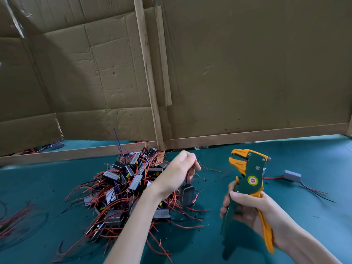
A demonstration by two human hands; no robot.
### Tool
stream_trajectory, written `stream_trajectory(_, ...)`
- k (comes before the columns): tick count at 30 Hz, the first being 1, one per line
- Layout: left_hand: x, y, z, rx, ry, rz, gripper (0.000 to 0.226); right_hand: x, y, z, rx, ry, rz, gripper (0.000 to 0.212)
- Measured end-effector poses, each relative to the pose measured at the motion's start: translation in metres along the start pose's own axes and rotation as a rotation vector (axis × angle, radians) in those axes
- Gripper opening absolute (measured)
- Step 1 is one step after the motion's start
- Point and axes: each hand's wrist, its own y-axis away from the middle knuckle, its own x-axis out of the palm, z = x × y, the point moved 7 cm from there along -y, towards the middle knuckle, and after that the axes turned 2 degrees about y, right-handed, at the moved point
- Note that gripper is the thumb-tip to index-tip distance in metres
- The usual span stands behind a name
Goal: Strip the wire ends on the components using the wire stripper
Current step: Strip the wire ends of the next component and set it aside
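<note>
"In the lower middle of the frame, the left hand [179, 168] is pinching a thin dark lead [187, 177], and a small block-shaped component [187, 195] is dangling from it just above the green table mat [28, 183]."

"And the tool?"

"Right of that, the right hand [245, 208] is gripping the green and orange wire stripper [249, 176] with fingers curled round both handles. It is pointing up and left, its orange jaws standing apart. Lead and jaws are not touching."

"So what is making this step go well?"

"I'd judge the free end needs feeding squarely into the open jaws, only a short tip past the blades. The pinch wants to be sitting close to that tip, because a dangling component is going to swing and twist the lead."

"One squeeze?"

"Probably one firm, even squeeze, with the lead kept in line with the tool."

"Any hazards?"

"The heap of components [125, 187] at lower left is trailing red wires beneath the hand, so a stray strand might be snagging. A loose grey component [292, 175] is lying far right."
</note>
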Motion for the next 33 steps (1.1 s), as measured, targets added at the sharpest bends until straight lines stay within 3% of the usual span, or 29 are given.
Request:
stream_trajectory(6, 0.026, -0.001, 0.006, 0.143, -0.588, -0.051, 0.026, 0.006, 0.003, 0.0, -0.038, 0.028, 0.054, 0.021)
stream_trajectory(12, 0.052, 0.001, 0.012, 0.121, -0.705, -0.029, 0.017, 0.006, 0.004, 0.002, -0.026, -0.053, 0.108, 0.029)
stream_trajectory(16, 0.061, 0.004, 0.013, 0.141, -0.798, 0.02, 0.024, 0.008, 0.005, 0.002, 0.025, -0.077, 0.175, 0.054)
stream_trajectory(22, 0.068, 0.008, 0.015, 0.063, -0.728, 0.094, 0.027, 0.005, 0.004, 0.006, -0.003, -0.126, 0.148, 0.044)
stream_trajectory(28, 0.07, 0.008, 0.009, 0.137, -0.661, 0.141, 0.024, 0.002, 0.003, 0.004, -0.008, -0.129, 0.136, 0.041)
stream_trajectory(33, 0.052, 0.009, 0.005, 0.106, -0.144, 0.206, 0.009, -0.006, 0.001, 0.007, -0.036, -0.169, 0.074, 0.047)
